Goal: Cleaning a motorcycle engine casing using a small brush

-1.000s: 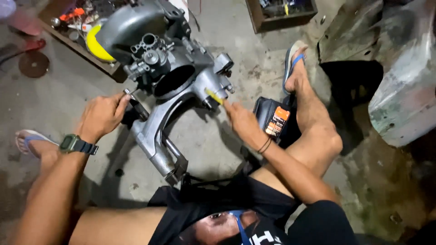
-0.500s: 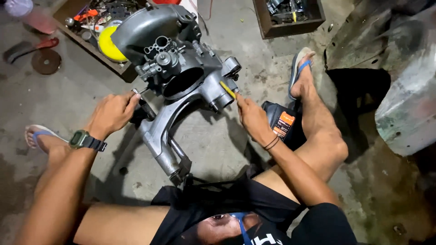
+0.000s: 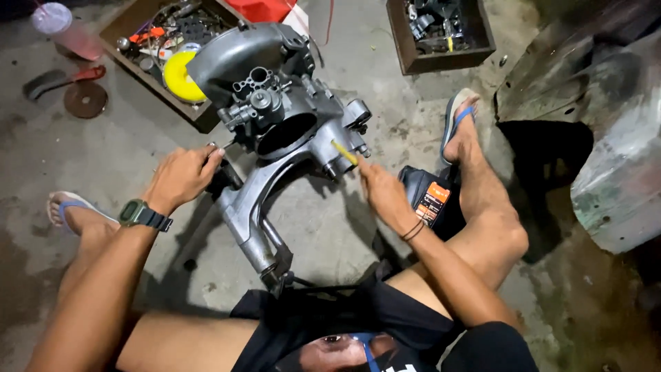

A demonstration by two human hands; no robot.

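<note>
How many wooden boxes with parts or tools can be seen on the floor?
2. One wooden box lies at the upper left, behind the grey engine, holding tools and a yellow disc. The other wooden box is at the top centre-right, holding dark metal parts. More may lie outside the view.

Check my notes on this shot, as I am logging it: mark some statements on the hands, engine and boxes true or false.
1. The right hand holds a yellow-handled tool against the grey engine casing. True.
2. The left hand rests flat on the floor. False: it grips a part at the casing's side.
3. A watch sits on the left wrist. True.
4. Both feet are bare. False: each wears a sandal.
5. A wooden box of parts lies beyond the casing. True.
</note>
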